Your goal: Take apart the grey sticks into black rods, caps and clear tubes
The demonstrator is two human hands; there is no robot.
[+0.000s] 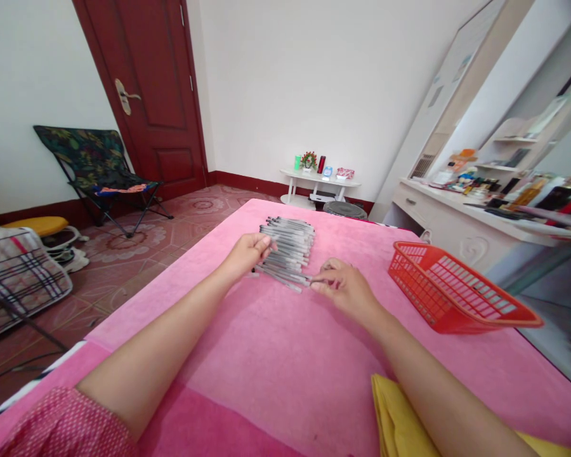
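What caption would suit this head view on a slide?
Left hand and right hand at a row of pens on a pink cloth, a red basket to the right.

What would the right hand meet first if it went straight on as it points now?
Most likely the pens: the right hand points left at the nearest ones and seems to touch one pen's end, though depth makes this hard to judge.

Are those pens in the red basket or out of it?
Out: the pens lie on the pink cloth, apart from the basket.
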